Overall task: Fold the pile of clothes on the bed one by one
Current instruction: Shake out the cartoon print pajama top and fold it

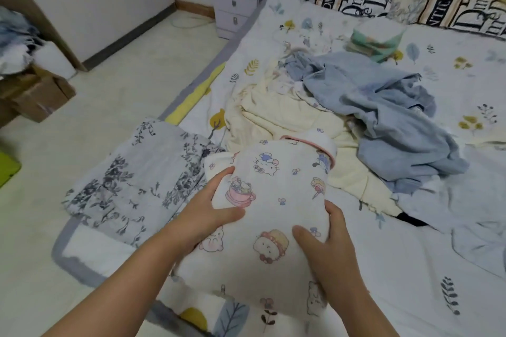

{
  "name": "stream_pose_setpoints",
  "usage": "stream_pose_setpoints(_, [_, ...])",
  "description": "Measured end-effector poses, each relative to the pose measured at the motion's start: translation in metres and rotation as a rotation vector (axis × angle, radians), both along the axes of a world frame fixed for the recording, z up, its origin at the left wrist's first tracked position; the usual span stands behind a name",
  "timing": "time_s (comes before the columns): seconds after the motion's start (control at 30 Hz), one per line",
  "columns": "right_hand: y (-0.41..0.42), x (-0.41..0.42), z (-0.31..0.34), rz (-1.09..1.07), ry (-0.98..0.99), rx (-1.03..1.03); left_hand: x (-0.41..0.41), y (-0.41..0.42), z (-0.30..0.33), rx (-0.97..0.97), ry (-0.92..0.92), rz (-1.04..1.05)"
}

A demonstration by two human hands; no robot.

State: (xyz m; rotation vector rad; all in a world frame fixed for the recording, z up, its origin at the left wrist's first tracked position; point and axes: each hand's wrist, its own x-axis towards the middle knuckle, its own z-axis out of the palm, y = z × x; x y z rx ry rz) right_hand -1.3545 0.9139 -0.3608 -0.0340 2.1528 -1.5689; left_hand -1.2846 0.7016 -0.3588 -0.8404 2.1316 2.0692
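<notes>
One garment is in my hands, and most of the pile looks unfolded. From the left: my left hand (pixel 216 208) grips the cartoon-print top (pixel 271 200) at its left edge, thumb over the front and fingers curled behind. My right hand (pixel 328 238) clasps the right edge, thumb spread across the print. Beyond, the cream garment (pixel 276 115) and blue clothes (pixel 388 115) lie crumpled on the bed (pixel 427 262). Farther right, a small folded stack (pixel 377 38) suggests an early start.
</notes>
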Motion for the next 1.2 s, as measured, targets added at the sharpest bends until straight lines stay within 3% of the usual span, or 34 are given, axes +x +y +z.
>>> stream_pose_setpoints(0.47, [-0.194, 0.035, 0.003, 0.088, -0.002, -0.069, 0.044, -0.182, 0.021, -0.068, -0.035, 0.091])
stream_pose_setpoints(0.8, [-0.319, 0.045, -0.063, 0.092, -0.039, 0.051, 0.039, -0.302, -0.043, -0.147, -0.122, 0.111])
stream_pose_setpoints(0.93, [-0.336, 0.063, -0.098, 0.152, -0.168, 0.269, 0.043, -0.302, -0.095, -0.388, -0.294, 0.062])
stream_pose_setpoints(1.0, [-0.342, 0.066, -0.104, 0.173, -0.126, 0.385, 0.042, -0.3, -0.108, -0.495, -0.28, 0.071])
stream_pose_setpoints(1.1, [-0.341, 0.07, -0.106, 0.169, 0.001, 0.368, 0.04, -0.296, -0.11, -0.588, -0.216, 0.164])
stream_pose_setpoints(1.2, [-0.333, 0.077, -0.107, 0.332, 0.062, 0.556, 0.046, -0.285, -0.107, -0.993, -0.374, 0.18])
